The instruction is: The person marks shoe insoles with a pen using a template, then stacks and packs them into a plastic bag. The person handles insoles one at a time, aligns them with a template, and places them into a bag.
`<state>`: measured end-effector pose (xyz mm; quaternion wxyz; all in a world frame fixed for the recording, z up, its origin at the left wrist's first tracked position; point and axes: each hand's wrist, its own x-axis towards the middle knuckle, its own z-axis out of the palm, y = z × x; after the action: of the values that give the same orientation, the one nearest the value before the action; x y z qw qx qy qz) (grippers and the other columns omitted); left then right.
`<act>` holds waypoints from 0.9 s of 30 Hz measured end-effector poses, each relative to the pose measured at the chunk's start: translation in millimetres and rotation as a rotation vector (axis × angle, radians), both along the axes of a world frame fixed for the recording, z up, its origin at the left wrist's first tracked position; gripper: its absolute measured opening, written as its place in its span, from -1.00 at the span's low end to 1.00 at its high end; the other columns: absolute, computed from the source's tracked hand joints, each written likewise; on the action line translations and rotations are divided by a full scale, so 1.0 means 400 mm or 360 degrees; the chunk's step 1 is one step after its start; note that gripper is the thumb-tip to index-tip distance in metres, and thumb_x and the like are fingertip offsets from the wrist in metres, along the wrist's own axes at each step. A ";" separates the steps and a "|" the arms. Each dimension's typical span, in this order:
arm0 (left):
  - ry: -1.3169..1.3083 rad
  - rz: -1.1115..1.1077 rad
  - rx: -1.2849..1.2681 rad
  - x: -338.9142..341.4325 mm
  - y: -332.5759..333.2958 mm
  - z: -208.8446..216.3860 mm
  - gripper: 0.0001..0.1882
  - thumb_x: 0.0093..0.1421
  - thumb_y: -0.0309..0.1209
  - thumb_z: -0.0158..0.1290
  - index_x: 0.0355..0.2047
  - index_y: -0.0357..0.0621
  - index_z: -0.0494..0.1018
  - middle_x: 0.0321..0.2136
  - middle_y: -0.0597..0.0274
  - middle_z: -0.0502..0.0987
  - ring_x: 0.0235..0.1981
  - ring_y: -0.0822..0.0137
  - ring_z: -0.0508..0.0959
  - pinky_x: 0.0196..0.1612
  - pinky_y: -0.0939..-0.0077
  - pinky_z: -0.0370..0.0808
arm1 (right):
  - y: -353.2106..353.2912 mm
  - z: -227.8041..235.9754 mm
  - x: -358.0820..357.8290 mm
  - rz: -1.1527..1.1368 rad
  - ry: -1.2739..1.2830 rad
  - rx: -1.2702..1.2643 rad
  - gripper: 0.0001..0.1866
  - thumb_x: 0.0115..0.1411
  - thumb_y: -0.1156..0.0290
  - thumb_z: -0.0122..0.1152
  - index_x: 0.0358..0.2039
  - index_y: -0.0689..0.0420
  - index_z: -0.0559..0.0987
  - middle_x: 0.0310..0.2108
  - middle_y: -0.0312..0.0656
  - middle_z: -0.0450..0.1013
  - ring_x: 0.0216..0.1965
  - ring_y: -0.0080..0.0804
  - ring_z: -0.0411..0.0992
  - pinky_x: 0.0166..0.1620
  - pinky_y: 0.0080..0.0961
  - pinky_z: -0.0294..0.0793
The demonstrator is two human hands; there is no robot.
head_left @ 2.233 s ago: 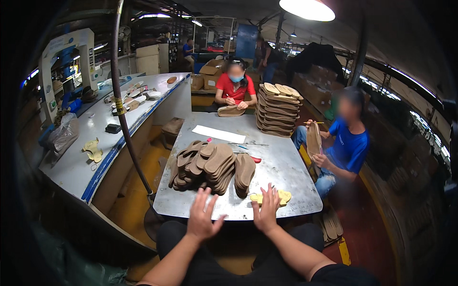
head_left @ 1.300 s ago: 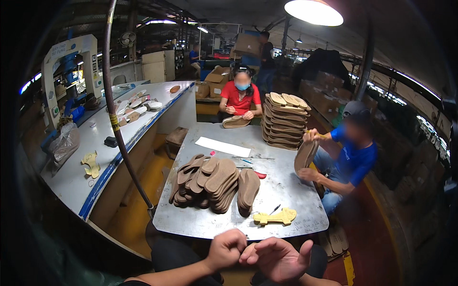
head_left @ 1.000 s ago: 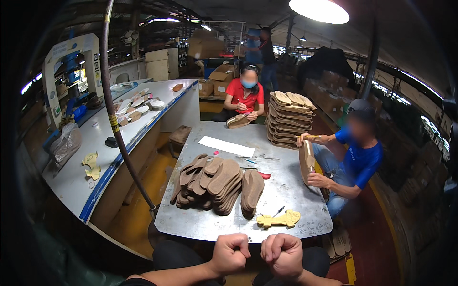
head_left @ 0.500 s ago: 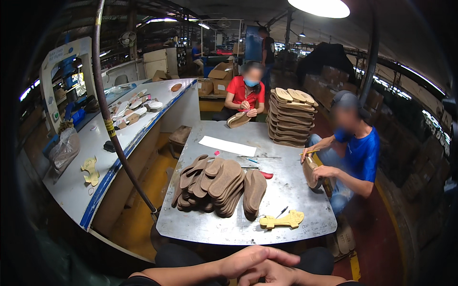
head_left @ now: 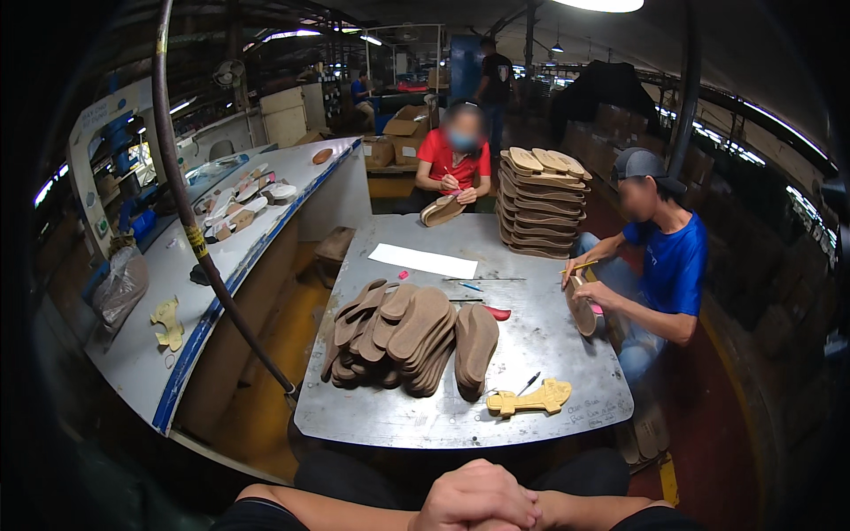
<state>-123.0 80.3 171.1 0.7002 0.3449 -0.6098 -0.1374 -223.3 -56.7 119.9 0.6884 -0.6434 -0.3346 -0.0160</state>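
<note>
Flat yellow template (head_left: 531, 399) with side tabs, contoured brown insoles (head_left: 420, 324), one template, one black pen (head_left: 530, 383), one insole heap (head_left: 376, 336), one narrow stack (head_left: 475, 345), two hands (head_left: 478, 497) clasped closed.

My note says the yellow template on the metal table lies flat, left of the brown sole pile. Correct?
Wrong side: in the head view, the yellow template on the metal table lies right of the brown sole pile. It does lie flat.

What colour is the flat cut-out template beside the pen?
The flat template is yellow; the head view shows it.
</note>
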 end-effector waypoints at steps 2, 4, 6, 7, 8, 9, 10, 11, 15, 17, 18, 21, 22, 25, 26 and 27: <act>0.0120 0.0071 0.0088 0.022 -0.002 -0.029 -0.66 0.47 -0.27 0.21 -0.17 -0.39 0.72 -0.17 -0.15 0.76 -0.21 0.03 0.76 -0.08 0.18 0.67 | 0.003 0.016 0.022 -0.0176 0.0006 -0.0084 -0.61 0.49 0.09 0.38 -0.35 0.15 0.64 -0.37 -0.25 0.59 -0.30 -0.39 0.58 -0.17 -0.47 0.53; 0.0000 0.0294 0.0195 0.069 -0.006 -0.068 -0.44 0.61 -0.16 -0.11 -0.03 -0.50 0.68 -0.06 -0.38 0.74 -0.07 -0.10 0.79 0.07 0.07 0.72 | 0.002 0.031 0.042 -0.0477 -0.0012 -0.0186 -0.62 0.49 0.12 0.39 -0.39 0.13 0.64 -0.40 -0.28 0.58 -0.32 -0.41 0.57 -0.18 -0.49 0.52; -0.0091 0.0708 0.0236 0.070 -0.012 -0.078 -0.38 0.63 -0.08 -0.13 -0.02 -0.51 0.67 -0.03 -0.40 0.73 -0.04 -0.10 0.79 0.10 0.06 0.70 | 0.004 0.045 0.064 -0.0831 -0.0253 -0.0055 -0.59 0.50 0.18 0.34 -0.49 0.10 0.59 -0.44 -0.33 0.53 -0.34 -0.43 0.53 -0.18 -0.49 0.47; 0.0064 0.0621 0.0267 0.063 -0.011 -0.086 -0.28 0.65 0.03 -0.16 0.01 -0.55 0.64 0.05 -0.43 0.71 0.01 -0.12 0.77 0.17 0.05 0.67 | -0.003 0.051 0.048 -0.0487 0.0173 0.0335 -0.48 0.52 -0.04 0.28 -0.43 0.14 0.61 -0.44 -0.29 0.54 -0.32 -0.36 0.57 -0.18 -0.46 0.52; 0.0379 0.0330 0.0433 0.052 -0.001 -0.093 -0.15 0.65 0.16 -0.26 0.18 -0.57 0.56 0.23 -0.47 0.62 0.22 -0.16 0.67 0.39 0.00 0.52 | -0.009 0.058 0.033 -0.0125 0.0591 0.0722 -0.32 0.53 -0.26 0.23 -0.37 0.18 0.62 -0.43 -0.24 0.56 -0.31 -0.29 0.60 -0.18 -0.42 0.56; 0.0628 0.0083 0.0533 0.045 -0.001 -0.088 -0.06 0.64 0.24 -0.34 0.27 -0.59 0.49 0.30 -0.49 0.55 0.32 -0.21 0.59 0.48 -0.02 0.40 | -0.004 0.048 0.062 0.0244 0.0429 0.1115 -0.11 0.51 -0.51 0.00 -0.28 0.26 0.60 -0.44 -0.18 0.52 -0.36 -0.23 0.57 -0.23 -0.34 0.58; 0.0879 -0.0196 0.0628 0.035 -0.012 -0.065 0.03 0.62 0.31 -0.43 0.36 -0.60 0.41 0.38 -0.51 0.48 0.43 -0.25 0.50 0.57 -0.04 0.28 | 0.005 0.038 0.065 0.0512 0.0424 0.1465 -0.06 0.49 -0.59 -0.13 -0.27 0.22 0.55 -0.46 -0.19 0.44 -0.40 -0.27 0.52 -0.28 -0.30 0.56; 0.1064 -0.0395 0.0708 0.030 -0.016 -0.066 0.12 0.56 0.41 -0.46 0.42 -0.62 0.33 0.40 -0.55 0.43 0.47 -0.29 0.44 0.61 -0.06 0.20 | 0.009 0.037 0.064 0.0649 0.0516 0.1629 -0.06 0.49 -0.60 -0.14 -0.30 0.20 0.53 -0.47 -0.21 0.41 -0.42 -0.31 0.50 -0.30 -0.31 0.53; 0.1436 -0.0582 0.0528 -0.008 -0.028 -0.080 0.20 0.45 0.46 -0.20 0.50 -0.64 0.16 0.39 -0.50 0.41 0.45 -0.28 0.43 0.58 -0.09 0.25 | 0.054 0.013 0.086 0.1172 0.0547 0.2124 -0.12 0.47 -0.61 -0.10 -0.33 0.09 0.51 -0.48 -0.30 0.39 -0.43 -0.37 0.46 -0.19 -0.35 0.51; 0.1338 -0.0306 0.0252 -0.056 -0.065 -0.070 0.22 0.38 0.46 -0.02 0.49 -0.61 0.17 0.36 -0.47 0.42 0.39 -0.29 0.47 0.53 -0.19 0.33 | 0.056 0.034 0.089 0.1241 0.0504 0.2287 -0.18 0.48 -0.57 -0.04 -0.31 0.04 0.54 -0.45 -0.33 0.45 -0.38 -0.37 0.51 -0.14 -0.33 0.53; 0.1237 0.0013 0.0160 -0.083 -0.081 -0.068 0.26 0.32 0.50 0.03 0.47 -0.59 0.19 0.35 -0.50 0.41 0.35 -0.35 0.48 0.50 -0.28 0.34 | 0.062 0.036 0.099 0.1234 0.0514 0.2374 -0.23 0.50 -0.54 -0.01 -0.29 0.00 0.57 -0.42 -0.35 0.52 -0.34 -0.36 0.56 -0.12 -0.32 0.55; 0.0972 0.0128 -0.0174 -0.080 -0.108 -0.125 0.14 0.26 0.21 0.26 0.45 -0.60 0.18 0.30 -0.37 0.45 0.32 -0.22 0.51 0.51 -0.17 0.36 | 0.058 0.082 0.088 0.0971 0.0584 0.2407 -0.19 0.46 -0.56 0.02 -0.24 0.08 0.54 -0.37 -0.20 0.53 0.05 -0.09 0.51 0.25 -0.18 0.49; 0.0910 0.0019 -0.0296 -0.062 -0.130 -0.142 0.08 0.26 0.04 0.35 0.45 -0.61 0.16 0.28 -0.29 0.47 0.32 -0.13 0.52 0.53 -0.07 0.37 | 0.050 0.084 0.078 0.0730 0.0585 0.2354 -0.17 0.46 -0.55 0.03 -0.21 0.13 0.53 -0.33 -0.12 0.53 0.15 0.00 0.48 0.37 -0.11 0.41; 0.0742 -0.0037 0.0125 -0.032 -0.107 -0.102 -0.18 0.33 -0.31 0.41 0.45 -0.38 0.27 0.31 -0.07 0.47 0.27 0.03 0.56 0.44 0.02 0.47 | 0.030 0.043 0.050 0.0043 0.0616 0.2191 -0.16 0.48 -0.48 0.08 -0.14 0.24 0.50 -0.24 0.04 0.56 0.35 0.16 0.42 0.61 -0.01 0.26; 0.0673 -0.0029 0.0361 -0.013 -0.097 -0.108 -0.29 0.40 -0.35 0.35 0.47 -0.22 0.33 0.34 -0.01 0.47 0.25 0.07 0.58 0.40 0.06 0.49 | 0.030 0.000 0.048 -0.0153 0.0605 0.2174 -0.19 0.49 -0.44 0.10 -0.14 0.25 0.50 -0.22 0.05 0.57 0.35 0.13 0.43 0.61 -0.03 0.26; 0.0600 -0.0028 0.0458 -0.008 -0.098 -0.123 -0.35 0.45 -0.33 0.30 0.47 -0.12 0.38 0.37 0.05 0.48 0.24 0.10 0.58 0.39 0.11 0.49 | 0.033 -0.028 0.048 -0.0344 0.0599 0.2156 -0.21 0.50 -0.40 0.12 -0.15 0.26 0.50 -0.21 0.05 0.58 0.35 0.11 0.44 0.60 -0.05 0.27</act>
<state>-126.3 41.1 121.9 0.7442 0.4040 -0.4453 -0.2909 -204.0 -43.7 108.8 0.9776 -0.0954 -0.0607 -0.1774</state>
